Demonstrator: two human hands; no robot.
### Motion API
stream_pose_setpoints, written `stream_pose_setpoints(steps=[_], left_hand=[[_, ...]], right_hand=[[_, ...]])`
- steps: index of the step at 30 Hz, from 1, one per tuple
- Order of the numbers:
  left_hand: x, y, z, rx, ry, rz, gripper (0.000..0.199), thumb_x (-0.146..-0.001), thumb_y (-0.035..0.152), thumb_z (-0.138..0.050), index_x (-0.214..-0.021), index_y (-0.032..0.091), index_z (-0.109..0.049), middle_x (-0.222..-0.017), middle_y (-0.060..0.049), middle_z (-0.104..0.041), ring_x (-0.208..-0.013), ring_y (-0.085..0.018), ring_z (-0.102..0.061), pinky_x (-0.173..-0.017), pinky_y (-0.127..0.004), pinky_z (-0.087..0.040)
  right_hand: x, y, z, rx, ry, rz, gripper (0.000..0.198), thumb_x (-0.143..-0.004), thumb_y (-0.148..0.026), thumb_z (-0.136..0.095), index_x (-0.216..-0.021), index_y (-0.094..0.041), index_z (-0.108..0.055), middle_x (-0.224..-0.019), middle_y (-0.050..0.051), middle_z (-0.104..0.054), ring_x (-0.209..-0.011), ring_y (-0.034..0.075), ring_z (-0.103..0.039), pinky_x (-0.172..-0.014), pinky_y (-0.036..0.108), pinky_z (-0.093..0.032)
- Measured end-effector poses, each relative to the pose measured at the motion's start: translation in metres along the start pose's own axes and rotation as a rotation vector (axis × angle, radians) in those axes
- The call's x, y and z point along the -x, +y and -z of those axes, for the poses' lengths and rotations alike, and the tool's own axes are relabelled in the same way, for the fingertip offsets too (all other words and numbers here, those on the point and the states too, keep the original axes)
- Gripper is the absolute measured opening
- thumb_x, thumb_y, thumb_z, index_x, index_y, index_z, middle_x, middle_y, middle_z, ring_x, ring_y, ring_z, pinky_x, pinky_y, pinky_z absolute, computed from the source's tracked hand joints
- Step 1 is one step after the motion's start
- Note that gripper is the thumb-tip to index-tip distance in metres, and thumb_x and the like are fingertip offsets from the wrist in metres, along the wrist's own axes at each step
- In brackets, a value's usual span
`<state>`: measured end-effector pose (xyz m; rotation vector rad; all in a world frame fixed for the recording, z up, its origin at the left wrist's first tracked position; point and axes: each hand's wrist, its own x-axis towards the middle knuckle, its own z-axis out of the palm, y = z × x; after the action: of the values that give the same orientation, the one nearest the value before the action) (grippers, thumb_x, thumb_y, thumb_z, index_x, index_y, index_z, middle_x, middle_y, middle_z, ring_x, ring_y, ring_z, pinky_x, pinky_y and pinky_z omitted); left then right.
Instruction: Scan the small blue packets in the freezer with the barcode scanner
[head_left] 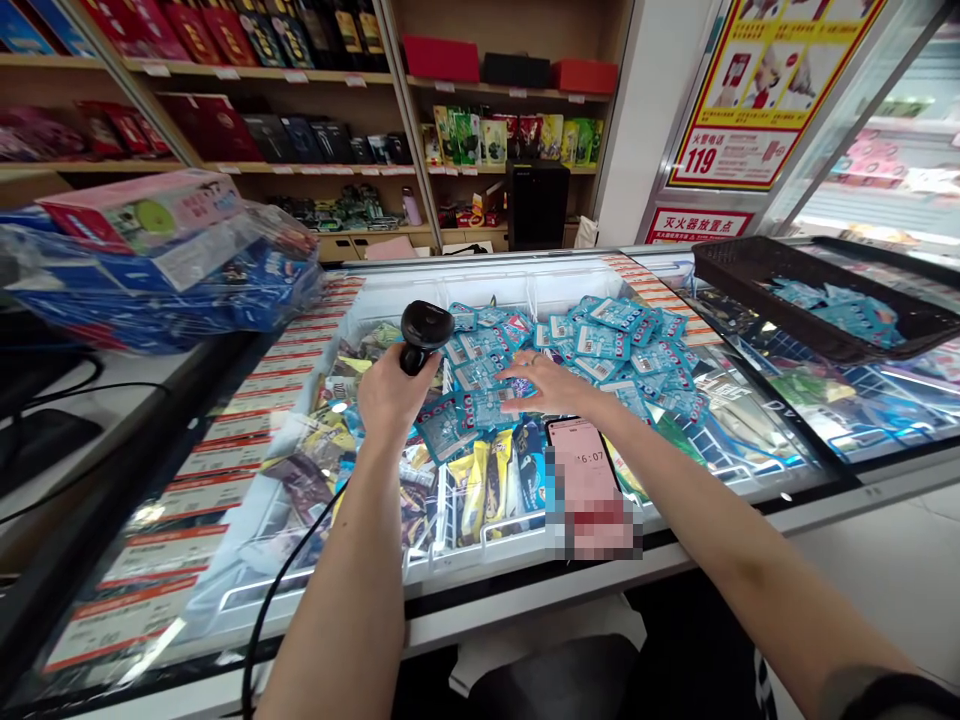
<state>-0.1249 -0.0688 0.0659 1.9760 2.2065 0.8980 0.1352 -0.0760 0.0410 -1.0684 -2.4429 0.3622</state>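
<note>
My left hand (395, 395) is wrapped round the handle of a black barcode scanner (427, 325), its head pointing right over the freezer's glass top. My right hand (546, 385) reaches over a spread of small blue packets (480, 375) with barcodes, fingers apart; the fingertips are over or touching the nearest ones, I cannot tell which. To the right of that hand lies a larger heap of the same blue packets (607, 340). A phone (585, 465) with a lit pink screen rests on the glass below my right wrist.
Under the freezer glass (352, 560) are wrapped ice creams in wire baskets. A dark tray (795, 330) with more blue packets stands at right. Plastic-wrapped boxes (165, 260) are stacked at left. The scanner's black cable (285, 575) runs beside my left forearm. Stocked shelves (292, 75) stand behind.
</note>
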Motion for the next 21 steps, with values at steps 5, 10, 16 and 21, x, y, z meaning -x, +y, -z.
stream_pose_setpoints(steps=[5,10,16,21], left_hand=[[0.004,0.005,0.002,0.021,-0.04,-0.052,0.054,-0.077,0.064,-0.052,-0.108,0.022,-0.067,-0.09,-0.01,-0.071,-0.084,-0.03,-0.064,-0.066,-0.031,-0.041],[0.006,0.007,0.004,0.049,-0.06,-0.077,0.056,-0.078,0.064,-0.052,-0.11,0.022,-0.067,-0.089,-0.009,-0.072,-0.078,-0.025,-0.064,-0.062,-0.028,-0.039],[0.009,0.011,0.001,0.051,-0.091,-0.172,0.052,-0.079,0.063,-0.052,-0.102,0.02,-0.069,-0.083,-0.007,-0.07,-0.075,-0.024,-0.062,-0.058,-0.027,-0.034],[0.012,0.018,0.0,0.038,-0.151,-0.273,0.053,-0.077,0.064,-0.054,-0.098,0.018,-0.07,-0.079,-0.007,-0.069,-0.071,-0.023,-0.061,-0.057,-0.027,-0.032]], right_hand=[[-0.006,-0.006,-0.006,0.121,-0.057,0.025,0.068,-0.072,-0.067,-0.068,-0.126,-0.026,-0.063,-0.116,0.011,-0.057,-0.115,0.028,-0.05,-0.101,0.046,-0.038],[-0.005,0.005,-0.008,0.037,0.06,-0.14,0.066,-0.069,-0.049,-0.08,-0.124,-0.019,-0.059,-0.122,0.014,-0.058,-0.117,0.031,-0.051,-0.098,0.044,-0.041],[0.003,0.026,-0.001,-0.152,0.313,-0.417,0.043,-0.077,-0.041,-0.072,-0.11,-0.017,-0.056,-0.114,0.011,-0.063,-0.105,0.029,-0.059,-0.09,0.043,-0.045],[0.007,0.041,0.0,-0.303,0.461,-0.451,0.027,-0.08,-0.041,-0.065,-0.093,-0.021,-0.054,-0.092,0.004,-0.062,-0.087,0.022,-0.059,-0.083,0.04,-0.048]])
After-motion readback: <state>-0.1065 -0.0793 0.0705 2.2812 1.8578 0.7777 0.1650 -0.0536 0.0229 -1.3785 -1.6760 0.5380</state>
